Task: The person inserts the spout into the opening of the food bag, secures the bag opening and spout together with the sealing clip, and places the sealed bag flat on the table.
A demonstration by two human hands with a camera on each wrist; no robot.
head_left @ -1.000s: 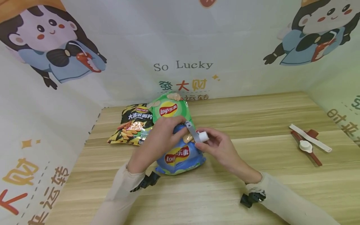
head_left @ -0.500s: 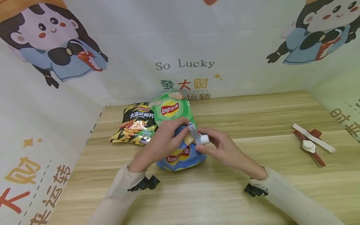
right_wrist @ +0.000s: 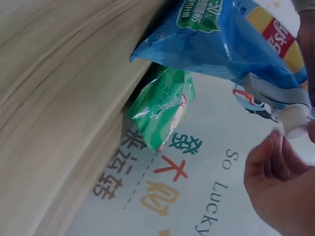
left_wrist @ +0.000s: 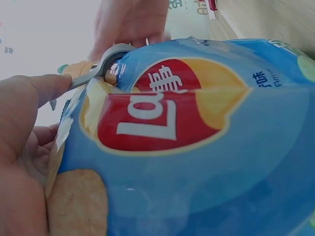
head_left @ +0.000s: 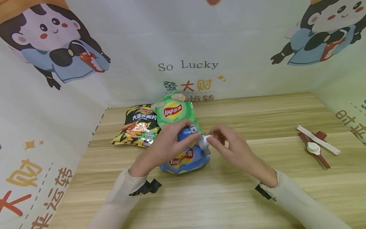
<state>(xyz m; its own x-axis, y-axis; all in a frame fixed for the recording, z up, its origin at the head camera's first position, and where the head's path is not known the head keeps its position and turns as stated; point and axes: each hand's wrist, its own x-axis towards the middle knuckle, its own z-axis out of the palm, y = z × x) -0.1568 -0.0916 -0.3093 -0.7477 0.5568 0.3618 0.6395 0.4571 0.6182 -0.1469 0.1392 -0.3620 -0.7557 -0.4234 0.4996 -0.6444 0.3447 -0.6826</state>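
Observation:
A blue bag of potato chips [head_left: 183,159] stands in the middle of the table, its top edge caught in a grey sealing clip [head_left: 193,128] with a white screw cap [head_left: 206,140]. My left hand [head_left: 168,140] pinches one end of the clip, its thumb lying along it; in the left wrist view the left hand's other fingers go behind the bag. At the cap, my right hand [head_left: 234,146] holds its thumb and curled fingers round the white end, as the right wrist view shows from the side. The clip's lower end sticks out below the cap.
Behind the blue bag lean a green chip bag [head_left: 172,109] and, to its left, a black and yellow chip bag [head_left: 137,127]. Two more clips, one brown with a white cap [head_left: 313,148] and a white strip [head_left: 318,140], lie crossed at the right. Printed cloth walls [head_left: 243,47] surround the table.
My right hand has let go of the clip's lower end and shifted right, onto the cap. The clip's lower end has tilted down to the right. My left hand has kept its place.

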